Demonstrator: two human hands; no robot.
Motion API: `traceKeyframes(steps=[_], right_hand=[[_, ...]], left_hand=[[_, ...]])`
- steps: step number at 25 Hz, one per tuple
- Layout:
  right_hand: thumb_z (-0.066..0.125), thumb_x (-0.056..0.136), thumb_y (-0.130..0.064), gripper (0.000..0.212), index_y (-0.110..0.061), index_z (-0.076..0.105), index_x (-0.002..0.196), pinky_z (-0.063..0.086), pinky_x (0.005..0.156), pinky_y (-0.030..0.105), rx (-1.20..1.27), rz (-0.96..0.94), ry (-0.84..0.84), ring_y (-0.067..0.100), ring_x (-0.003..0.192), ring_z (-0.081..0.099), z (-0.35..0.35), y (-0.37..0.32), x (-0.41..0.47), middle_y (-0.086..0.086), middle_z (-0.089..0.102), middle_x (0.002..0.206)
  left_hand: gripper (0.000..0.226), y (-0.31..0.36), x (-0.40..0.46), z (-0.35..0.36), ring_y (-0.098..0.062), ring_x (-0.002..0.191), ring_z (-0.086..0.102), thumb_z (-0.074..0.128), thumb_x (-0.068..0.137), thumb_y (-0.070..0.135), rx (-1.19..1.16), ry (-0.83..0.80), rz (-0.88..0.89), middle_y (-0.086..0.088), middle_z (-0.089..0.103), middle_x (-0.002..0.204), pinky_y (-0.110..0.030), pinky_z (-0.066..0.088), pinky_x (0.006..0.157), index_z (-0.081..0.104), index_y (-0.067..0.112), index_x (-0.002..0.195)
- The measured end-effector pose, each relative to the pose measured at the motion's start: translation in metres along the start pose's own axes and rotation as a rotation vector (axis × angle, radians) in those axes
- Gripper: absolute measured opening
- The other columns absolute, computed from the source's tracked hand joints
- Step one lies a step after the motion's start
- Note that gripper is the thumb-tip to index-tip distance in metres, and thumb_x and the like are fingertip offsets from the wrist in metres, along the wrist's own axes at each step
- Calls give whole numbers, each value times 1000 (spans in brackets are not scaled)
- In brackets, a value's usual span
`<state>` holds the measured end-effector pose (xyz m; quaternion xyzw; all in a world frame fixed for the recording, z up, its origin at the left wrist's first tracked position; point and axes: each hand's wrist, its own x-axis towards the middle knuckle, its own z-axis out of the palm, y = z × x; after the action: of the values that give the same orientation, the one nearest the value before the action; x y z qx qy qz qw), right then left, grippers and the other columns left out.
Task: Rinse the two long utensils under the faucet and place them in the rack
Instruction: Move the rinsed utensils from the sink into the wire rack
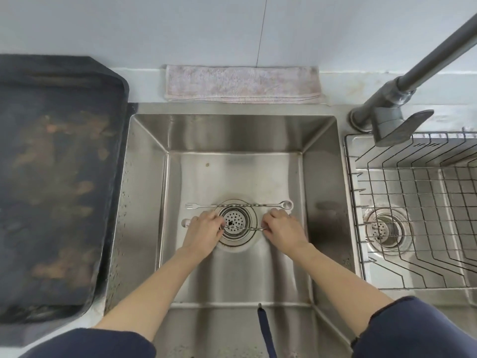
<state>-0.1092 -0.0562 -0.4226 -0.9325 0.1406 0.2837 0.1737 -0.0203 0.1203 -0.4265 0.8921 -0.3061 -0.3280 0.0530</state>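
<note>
Two long twisted metal utensils lie across the floor of the steel sink [232, 133]. The far utensil [240, 204] has a small fork at its left end and a spoon bowl at its right, and nothing touches it. The near utensil [244, 229] crosses the round drain strainer [235, 221]; its spoon end sticks out left of my left hand. My left hand [204, 229] pinches it on the left side and my right hand [282, 228] pinches it on the right. The grey faucet [402, 86] stands at the back right, with no water running. The wire rack [413, 202] sits in the right basin.
A folded pink cloth [241, 83] lies on the ledge behind the sink. A large dark, stained tray [54, 177] covers the counter on the left. A dark cord [265, 332] hangs over the sink's front edge. The rack holds nothing; a second drain [384, 228] shows beneath it.
</note>
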Motion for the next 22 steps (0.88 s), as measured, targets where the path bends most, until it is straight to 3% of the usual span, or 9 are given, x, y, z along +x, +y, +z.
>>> traceKeyframes(steps=[10, 13, 15, 16, 19, 22], right_hand=[[40, 94, -14, 25, -5, 53, 113, 39, 93, 39, -70, -15, 42, 32, 110, 54, -6, -5, -9, 14, 59, 119], [65, 77, -9, 13, -6, 65, 90, 51, 69, 33, -69, -61, 201, 32, 81, 67, -24, -12, -25, 14, 69, 89], [81, 53, -1, 20, -9, 66, 64, 51, 45, 28, -47, -99, 242, 31, 52, 66, -32, -12, -35, 10, 68, 60], [81, 51, 1, 21, -8, 66, 63, 51, 44, 27, -46, -119, 275, 31, 50, 65, -36, -12, -39, 10, 68, 58], [57, 86, -8, 15, -8, 66, 97, 52, 69, 35, -5, -88, 303, 33, 87, 66, -59, -16, -54, 12, 68, 96], [43, 95, -15, 22, -14, 59, 110, 49, 75, 36, -37, -64, 358, 29, 102, 60, -77, -14, -73, 5, 63, 111]], left_hand=[[23, 9, -5, -5, -25, 118, 48, 46, 92, 17, -7, 61, 1, -5, 59, 118, -33, 35, 94, 62, 13, 109], [25, 13, -16, -18, -23, 119, 48, 44, 94, 18, -6, 123, 29, -3, 60, 119, -32, 34, 97, 62, 13, 110], [28, 16, -24, -28, -22, 119, 48, 42, 95, 21, 15, 160, 51, -2, 60, 120, -31, 33, 98, 61, 14, 113], [28, 19, -28, -34, -22, 118, 48, 41, 95, 21, 12, 185, 63, -3, 60, 120, -32, 33, 98, 61, 14, 113], [27, 28, -42, -54, -26, 114, 50, 42, 95, 22, 18, 258, 89, -5, 62, 117, -35, 34, 97, 63, 13, 110], [26, 40, -60, -75, -27, 110, 53, 43, 95, 23, 48, 349, 118, -5, 62, 115, -36, 33, 96, 63, 14, 108]])
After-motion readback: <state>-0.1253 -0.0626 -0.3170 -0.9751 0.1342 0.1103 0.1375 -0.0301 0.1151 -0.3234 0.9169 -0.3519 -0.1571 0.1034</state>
